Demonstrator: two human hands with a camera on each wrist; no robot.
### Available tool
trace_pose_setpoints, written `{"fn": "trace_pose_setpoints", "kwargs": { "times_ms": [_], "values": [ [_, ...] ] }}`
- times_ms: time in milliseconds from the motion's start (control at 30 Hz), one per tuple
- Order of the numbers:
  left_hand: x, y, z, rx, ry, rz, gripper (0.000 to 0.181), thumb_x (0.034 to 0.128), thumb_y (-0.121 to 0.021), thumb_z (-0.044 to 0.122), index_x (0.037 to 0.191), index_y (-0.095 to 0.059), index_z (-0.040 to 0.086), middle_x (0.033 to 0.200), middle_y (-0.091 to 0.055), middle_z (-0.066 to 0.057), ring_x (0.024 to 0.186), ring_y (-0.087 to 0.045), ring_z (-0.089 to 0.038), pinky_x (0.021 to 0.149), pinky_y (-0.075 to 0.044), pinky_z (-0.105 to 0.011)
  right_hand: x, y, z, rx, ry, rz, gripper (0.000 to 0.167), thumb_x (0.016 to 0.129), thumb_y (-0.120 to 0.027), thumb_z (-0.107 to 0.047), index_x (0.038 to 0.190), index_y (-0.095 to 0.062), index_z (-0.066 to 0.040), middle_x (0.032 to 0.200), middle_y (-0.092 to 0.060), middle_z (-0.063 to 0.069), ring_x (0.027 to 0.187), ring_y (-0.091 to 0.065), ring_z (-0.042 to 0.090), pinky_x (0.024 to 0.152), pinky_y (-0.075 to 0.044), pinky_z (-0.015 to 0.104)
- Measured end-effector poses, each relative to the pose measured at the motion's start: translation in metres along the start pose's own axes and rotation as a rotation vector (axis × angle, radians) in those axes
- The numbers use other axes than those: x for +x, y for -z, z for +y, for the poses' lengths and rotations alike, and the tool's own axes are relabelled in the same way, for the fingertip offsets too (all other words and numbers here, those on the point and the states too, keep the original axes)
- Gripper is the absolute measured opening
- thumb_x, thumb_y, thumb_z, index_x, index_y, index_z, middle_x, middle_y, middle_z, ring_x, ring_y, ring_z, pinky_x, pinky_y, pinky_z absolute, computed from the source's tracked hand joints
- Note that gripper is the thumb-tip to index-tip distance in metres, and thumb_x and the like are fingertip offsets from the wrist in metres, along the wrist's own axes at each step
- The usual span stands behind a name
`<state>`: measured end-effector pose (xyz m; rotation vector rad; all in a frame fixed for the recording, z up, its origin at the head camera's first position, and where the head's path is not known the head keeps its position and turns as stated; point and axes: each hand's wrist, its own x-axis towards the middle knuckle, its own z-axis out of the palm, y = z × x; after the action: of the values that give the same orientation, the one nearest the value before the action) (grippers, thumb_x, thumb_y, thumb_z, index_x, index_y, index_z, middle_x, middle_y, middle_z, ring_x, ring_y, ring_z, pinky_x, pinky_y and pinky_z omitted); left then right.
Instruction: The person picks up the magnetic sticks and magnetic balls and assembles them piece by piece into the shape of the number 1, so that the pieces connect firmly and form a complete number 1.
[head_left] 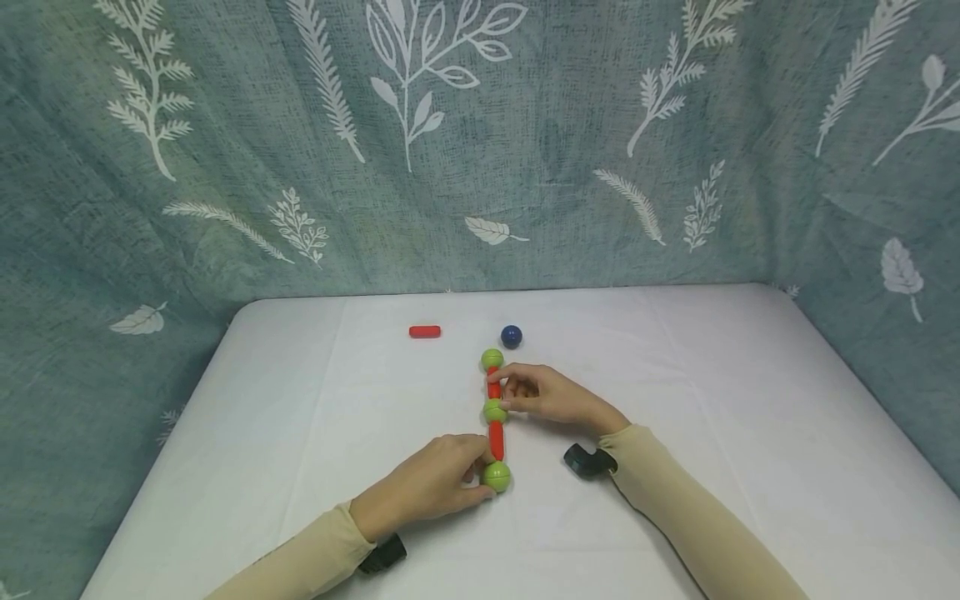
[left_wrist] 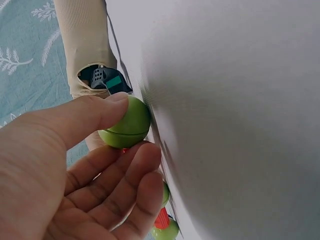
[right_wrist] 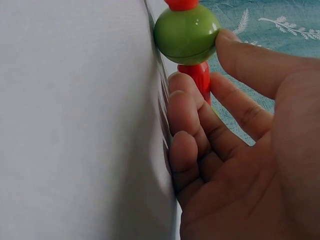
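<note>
Three green balls and two red rods form a straight row on the table, a ball at each end and one between the rods. My left hand (head_left: 435,479) pinches the near green ball (head_left: 497,477), its thumb pressing on the ball in the left wrist view (left_wrist: 135,122). At the middle green ball (head_left: 494,411), my right hand (head_left: 551,393) sets its thumb, while its index finger reaches over the far red rod (head_left: 493,389). Between the hands lies the near red rod (head_left: 497,442). The far green ball (head_left: 492,359) ends the row.
A loose red rod (head_left: 425,332) lies at the back left of the row, and a dark blue ball (head_left: 512,337) sits just beyond its far end. The white table (head_left: 225,433) meets a leaf-patterned cloth (head_left: 562,225) behind. Black wrist devices (head_left: 588,461) show at both sleeves.
</note>
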<state>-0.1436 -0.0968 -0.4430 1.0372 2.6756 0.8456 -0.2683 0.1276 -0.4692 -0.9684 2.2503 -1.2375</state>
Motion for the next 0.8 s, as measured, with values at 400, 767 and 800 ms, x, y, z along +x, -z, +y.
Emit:
{"fn": "trace_pose_setpoints", "kwargs": {
  "times_ms": [400,767,800],
  "values": [
    [0.0003,-0.0002,-0.0005,-0.004,-0.018,0.013,0.020,0.0829,-0.079,0.017,0.094,-0.063,0.013,0.085,-0.065,0.005,0.072,-0.058,-0.003,0.065,-0.045,-0.012,-0.0010,-0.0002,-0.0006,-0.002,0.008,0.004,0.036,0.094,-0.066,-0.016,0.129,-0.060,-0.013,0.092,-0.060,0.005,0.078,-0.051,0.017,0.068,-0.041,0.022],
    [0.0005,-0.0005,-0.0016,-0.006,-0.018,0.013,0.020,0.0828,-0.079,0.017,0.095,-0.063,0.013,0.085,-0.066,0.005,0.073,-0.059,-0.002,0.066,-0.046,-0.012,-0.0001,0.0000,0.0002,-0.031,0.001,-0.001,0.036,0.094,-0.066,-0.016,0.129,-0.060,-0.013,0.093,-0.061,0.003,0.079,-0.053,0.016,0.069,-0.042,0.023],
    [0.0006,-0.0005,-0.0016,-0.006,-0.017,0.012,0.020,0.0828,-0.079,0.017,0.095,-0.063,0.013,0.086,-0.066,0.005,0.073,-0.059,-0.002,0.066,-0.046,-0.012,-0.0002,0.0000,0.0001,-0.032,-0.001,0.000,0.036,0.094,-0.066,-0.016,0.129,-0.060,-0.013,0.093,-0.061,0.003,0.079,-0.053,0.016,0.069,-0.042,0.023]
  ]
}}
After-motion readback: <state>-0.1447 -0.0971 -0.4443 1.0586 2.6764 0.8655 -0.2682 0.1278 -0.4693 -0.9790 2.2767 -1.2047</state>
